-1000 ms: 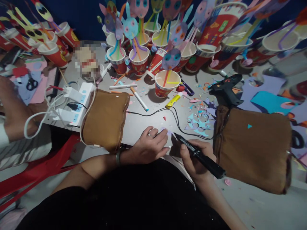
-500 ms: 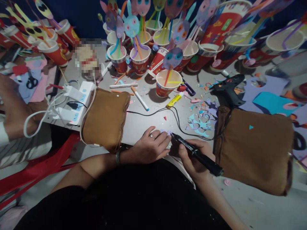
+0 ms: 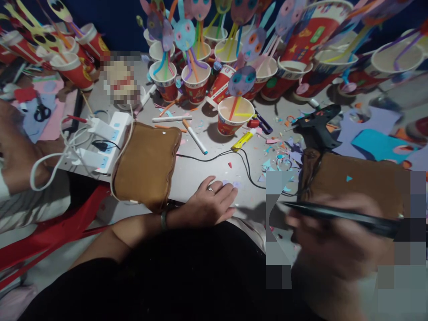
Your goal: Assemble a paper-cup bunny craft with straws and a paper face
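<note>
My left hand lies on the table edge with its fingers loosely extended, a ring on one of them. Right by its fingertips are small purple paper pieces; whether the fingers press on them I cannot tell. A black marker is in my right hand, which is raised at the right and smeared by motion. The marker's tip points left, away from the paper pieces. Behind my right hand lies a brown cushion-like pad.
Paper cups with paper-faced straw figures line the back. Pens, a yellow glue tube, paper scraps and a black glue gun lie around. A power strip and brown pad are left, beside another person's arm.
My right hand has lifted the black marker away from the purple paper pieces, up and to the right. My left hand has stayed in nearly the same place.
</note>
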{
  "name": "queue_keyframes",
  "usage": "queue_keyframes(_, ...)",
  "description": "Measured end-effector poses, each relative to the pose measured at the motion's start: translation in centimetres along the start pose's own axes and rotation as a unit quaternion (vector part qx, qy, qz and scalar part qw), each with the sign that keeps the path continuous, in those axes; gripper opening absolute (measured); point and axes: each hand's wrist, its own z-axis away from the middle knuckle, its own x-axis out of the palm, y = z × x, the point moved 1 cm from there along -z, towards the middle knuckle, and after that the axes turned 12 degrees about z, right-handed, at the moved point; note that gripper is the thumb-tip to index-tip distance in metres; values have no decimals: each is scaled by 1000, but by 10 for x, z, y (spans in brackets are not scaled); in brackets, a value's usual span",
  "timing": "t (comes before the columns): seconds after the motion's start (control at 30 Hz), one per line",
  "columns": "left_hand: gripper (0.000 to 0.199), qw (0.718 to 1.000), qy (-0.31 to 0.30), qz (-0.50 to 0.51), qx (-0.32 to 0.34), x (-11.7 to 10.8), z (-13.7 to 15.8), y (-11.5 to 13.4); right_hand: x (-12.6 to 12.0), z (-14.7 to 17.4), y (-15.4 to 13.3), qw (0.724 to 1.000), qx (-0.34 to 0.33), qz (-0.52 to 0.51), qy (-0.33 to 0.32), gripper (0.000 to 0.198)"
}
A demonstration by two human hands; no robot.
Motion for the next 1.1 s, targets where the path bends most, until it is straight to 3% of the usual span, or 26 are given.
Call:
queue_keyframes(0.1, 46, 1000, -7, 0, -1, -1, 0, 0, 42, 6, 0, 1000, 0, -18, -11, 21)
queue_keyframes(0.2, 47, 1000, -22, 3, -8, -2, -1, 0, 60, 8, 6, 999, -26, 27, -4, 23)
queue_keyframes(0.47, 44, 1000, -13, -1, -13, -4, -3, 1, 53, 1, -3, 992, -83, 84, -43, 17)
queue_keyframes(0.67, 44, 1000, -10, -1, -15, -3, -3, 1, 60, 3, 0, 989, -80, 119, -32, 19)
queue_keyframes(0.93, 45, 1000, 1, -3, -8, -2, -1, 0, 60, 7, 4, 996, -44, 69, -18, 21)
queue_keyframes(1.1, 51, 999, -18, -29, -9, -3, 1, 4, 57, 9, 3, 998, -58, 9, 38, 25)
